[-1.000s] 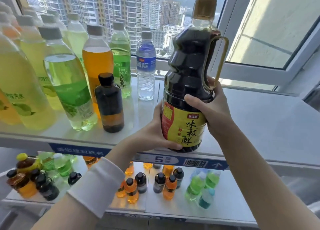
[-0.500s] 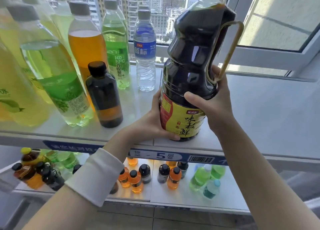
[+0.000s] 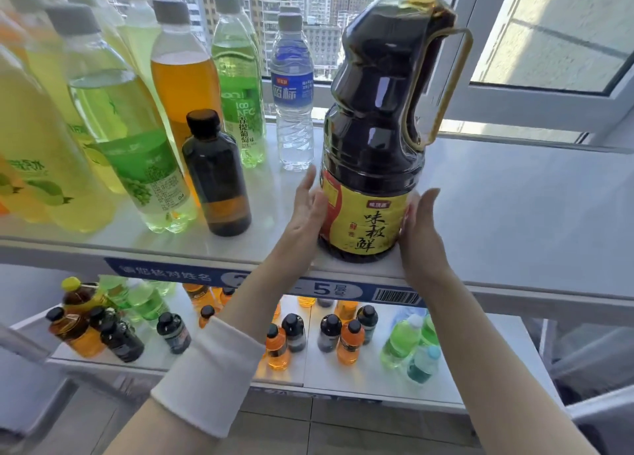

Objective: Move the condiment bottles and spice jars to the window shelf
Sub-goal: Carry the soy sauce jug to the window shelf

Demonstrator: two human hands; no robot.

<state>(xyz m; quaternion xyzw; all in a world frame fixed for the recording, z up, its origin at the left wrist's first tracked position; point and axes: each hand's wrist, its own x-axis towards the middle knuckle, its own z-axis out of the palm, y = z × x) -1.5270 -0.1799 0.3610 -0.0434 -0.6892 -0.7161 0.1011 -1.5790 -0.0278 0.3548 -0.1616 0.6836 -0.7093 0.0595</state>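
The window shelf (image 3: 514, 214) carries one big sauce bottle (image 3: 377, 111), which stands upright near the front edge. It is filled with dark liquid and has a handle on its right side. Its yellow label (image 3: 370, 221) reads "味极鲜".

To the left of the sauce bottle stand several tall drink bottles (image 3: 116, 118) with yellow-green liquid; some are cut by the picture edge, so I cannot count them. Nearer to it are one orange drink bottle (image 3: 185, 87), one green bottle (image 3: 238, 94) marked "100 NFC", and one water bottle (image 3: 293, 91) with a blue label.

The left hand (image 3: 305, 211) lies flat on the left side of the sauce bottle's label, fingers straight. The right hand (image 3: 420, 228) is at the right side, fingers also straight, gripping nothing.

One small dark bottle (image 3: 216, 176) with a black cap stands left of the sauce bottle. Below the sauce bottle, a blue strip (image 3: 326, 288) shows "5层" and a barcode.
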